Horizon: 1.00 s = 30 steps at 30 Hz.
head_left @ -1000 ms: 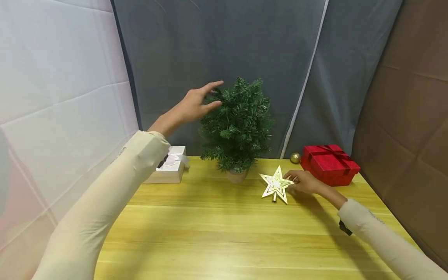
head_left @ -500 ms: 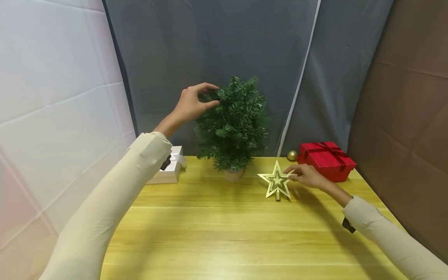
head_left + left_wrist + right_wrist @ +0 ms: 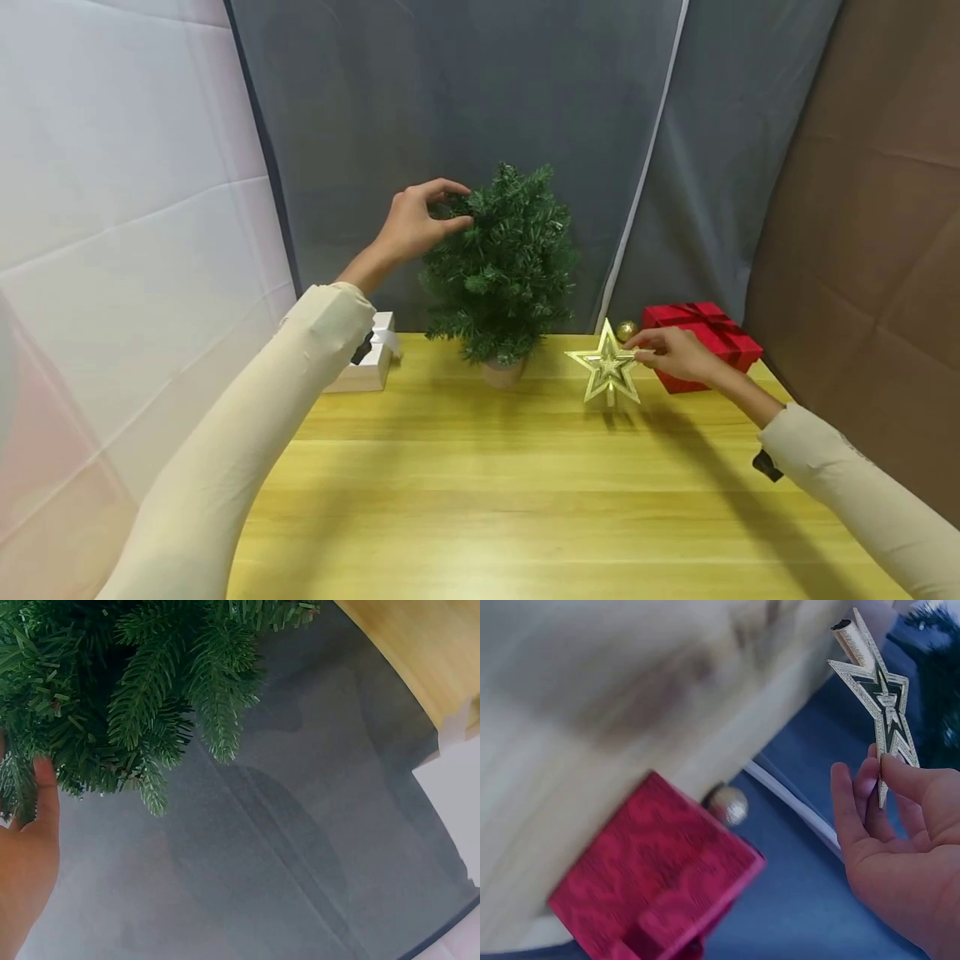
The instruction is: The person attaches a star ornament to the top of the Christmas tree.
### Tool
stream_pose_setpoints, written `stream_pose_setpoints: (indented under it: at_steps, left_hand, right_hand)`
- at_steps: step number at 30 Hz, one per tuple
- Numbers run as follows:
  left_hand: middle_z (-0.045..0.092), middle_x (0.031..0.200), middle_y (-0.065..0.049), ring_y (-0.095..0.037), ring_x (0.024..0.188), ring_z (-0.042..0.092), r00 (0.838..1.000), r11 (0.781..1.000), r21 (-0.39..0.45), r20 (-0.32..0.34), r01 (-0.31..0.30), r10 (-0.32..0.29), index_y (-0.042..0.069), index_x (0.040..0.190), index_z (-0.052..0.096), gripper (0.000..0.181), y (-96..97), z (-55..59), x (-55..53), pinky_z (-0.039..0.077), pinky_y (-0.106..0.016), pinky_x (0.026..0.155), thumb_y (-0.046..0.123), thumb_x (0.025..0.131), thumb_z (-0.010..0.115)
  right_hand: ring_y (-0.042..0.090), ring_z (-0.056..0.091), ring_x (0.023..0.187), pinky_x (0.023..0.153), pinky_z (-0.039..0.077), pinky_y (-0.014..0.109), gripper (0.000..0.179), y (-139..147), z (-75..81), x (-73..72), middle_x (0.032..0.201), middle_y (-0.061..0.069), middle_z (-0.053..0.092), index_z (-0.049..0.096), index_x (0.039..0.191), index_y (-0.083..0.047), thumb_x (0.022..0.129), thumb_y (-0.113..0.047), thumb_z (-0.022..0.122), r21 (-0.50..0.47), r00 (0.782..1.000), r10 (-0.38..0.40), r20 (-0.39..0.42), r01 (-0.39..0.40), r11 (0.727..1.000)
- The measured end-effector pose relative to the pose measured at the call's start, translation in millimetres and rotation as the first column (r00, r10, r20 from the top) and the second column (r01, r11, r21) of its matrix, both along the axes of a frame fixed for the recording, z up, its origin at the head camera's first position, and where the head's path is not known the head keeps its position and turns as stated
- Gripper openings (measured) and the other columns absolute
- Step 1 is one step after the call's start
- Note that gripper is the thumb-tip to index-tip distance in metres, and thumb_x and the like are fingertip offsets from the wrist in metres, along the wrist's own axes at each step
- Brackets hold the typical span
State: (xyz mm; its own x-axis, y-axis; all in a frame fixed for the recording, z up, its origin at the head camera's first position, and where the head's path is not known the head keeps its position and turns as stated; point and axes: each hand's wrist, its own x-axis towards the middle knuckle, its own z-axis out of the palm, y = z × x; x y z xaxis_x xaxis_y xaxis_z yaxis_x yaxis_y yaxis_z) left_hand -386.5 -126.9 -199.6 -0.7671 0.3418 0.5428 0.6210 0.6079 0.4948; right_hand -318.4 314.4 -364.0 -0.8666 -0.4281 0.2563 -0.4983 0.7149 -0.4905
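The small green Christmas tree (image 3: pixel 517 258) stands upright in a pale pot (image 3: pixel 501 375) at the back of the table. My left hand (image 3: pixel 412 221) is at its upper left side, thumb and fingers curved round a branch. In the left wrist view that hand (image 3: pixel 30 855) has a branch tip between thumb and fingers; its fingertips are partly hidden by needles. To the right of the tree, my right hand (image 3: pixel 678 354) pinches one point of a gold star topper (image 3: pixel 609 367), lifted off the table. Its tube base (image 3: pixel 853 643) shows in the right wrist view.
A red gift box (image 3: pixel 705 329) with a dark red ribbon stands at the back right. A small gold ball (image 3: pixel 626 331) lies beside it. At the back left, a white box (image 3: pixel 367 367) with a ribbon is partly behind my left sleeve. Cloth walls (image 3: pixel 450 83) enclose the wooden table (image 3: pixel 480 492).
My right hand has lifted the star topper off the table and moved it slightly right. The left hand's fingers have closed in on the tree's branch.
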Motion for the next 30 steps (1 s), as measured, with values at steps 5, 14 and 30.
stream_pose_setpoints:
  at_steps: [5, 14, 30]
  left_hand:
    - [0.062, 0.143, -0.010, -0.028, 0.132, 0.057, 1.000, 1.000, 0.003, 0.006, 0.002, -0.002, 0.019, 0.138, 0.066, 0.046, 1.3, 2.2, 0.5, 0.046, -0.052, 0.109, 0.029, 0.095, 0.079]
    - [0.062, 0.141, -0.011, -0.028, 0.132, 0.056, 1.000, 1.000, -0.001, 0.025, 0.013, -0.013, 0.018, 0.139, 0.065, 0.046, 0.3, 0.5, -0.2, 0.046, -0.052, 0.109, 0.030, 0.096, 0.078]
    - [0.061, 0.142, -0.009, -0.027, 0.134, 0.055, 1.000, 1.000, -0.020, 0.029, -0.008, 0.009, 0.018, 0.139, 0.065, 0.046, 2.8, 2.5, -0.8, 0.046, -0.051, 0.110, 0.030, 0.096, 0.078]
  right_hand:
    - [0.027, 0.074, 0.083, 0.057, 0.046, 0.026, 0.019, 7.2, 32.5, 3.1, 0.108, 0.018, 0.077, 0.077, 0.116, -0.004, 0.098, -0.007, 0.072, -0.007, 0.999, -0.047, -0.001, 0.047, 0.999]
    - [0.016, 0.066, 0.069, 0.045, 0.031, 0.028, 0.024, 12.9, 83.2, 6.9, 0.108, 0.019, 0.077, 0.075, 0.124, -0.009, 0.102, -0.015, 0.069, 0.026, 0.987, -0.163, 0.007, 0.163, 0.986]
    - [0.018, 0.056, 0.062, 0.047, 0.030, 0.028, 0.025, 12.4, 128.2, 5.4, 0.086, 0.008, 0.076, 0.074, 0.127, -0.010, 0.103, -0.014, 0.068, 0.040, 0.978, -0.194, -0.078, 0.198, 0.979]
